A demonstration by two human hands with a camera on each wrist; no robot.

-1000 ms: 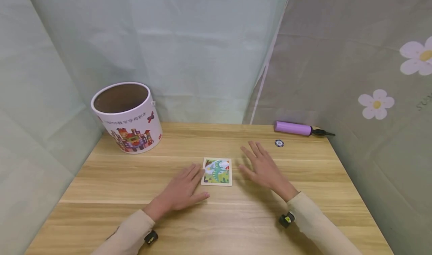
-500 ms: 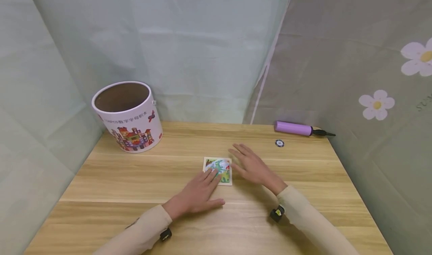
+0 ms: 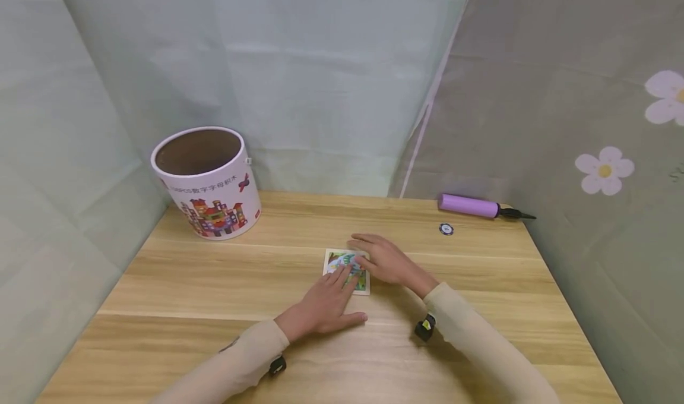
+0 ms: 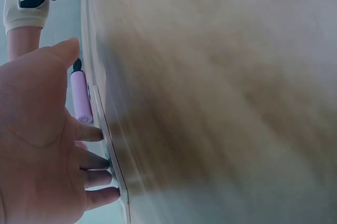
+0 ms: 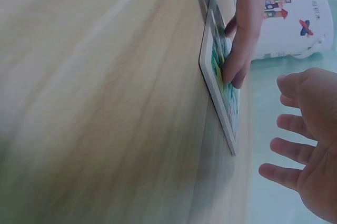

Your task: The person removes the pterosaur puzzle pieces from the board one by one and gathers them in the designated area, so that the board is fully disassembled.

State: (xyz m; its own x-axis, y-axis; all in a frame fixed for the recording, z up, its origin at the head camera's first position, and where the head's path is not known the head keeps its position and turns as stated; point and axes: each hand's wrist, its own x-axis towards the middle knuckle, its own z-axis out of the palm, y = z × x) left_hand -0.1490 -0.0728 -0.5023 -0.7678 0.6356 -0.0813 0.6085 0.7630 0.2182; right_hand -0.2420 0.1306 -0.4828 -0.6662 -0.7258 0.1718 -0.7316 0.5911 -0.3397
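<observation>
A small square picture puzzle (image 3: 338, 258) with a pale frame and a green dinosaur lies flat on the table. My left hand (image 3: 326, 306) rests its fingertips on the picture, fingers stretched and thumb held out. In the right wrist view, those left fingertips (image 5: 239, 68) press on the puzzle's face. My right hand (image 3: 386, 260) is over the puzzle's upper right corner, its fingers covering part of it in the head view. From the right wrist, that hand (image 5: 316, 139) shows loosely extended fingers, apart from the board and holding nothing. Both hands hide much of the picture.
A white bucket (image 3: 224, 205) with block pictures stands at the back left of the wooden table (image 3: 214, 285). A purple hand pump (image 3: 469, 206) lies at the back right, with a dark poker chip (image 3: 446, 229) in front of it. Cloth curtains (image 3: 320, 95) enclose the table.
My left hand has moved right, onto the puzzle. My right hand has come left from beside the puzzle to over its upper right corner. The puzzle has stayed in place.
</observation>
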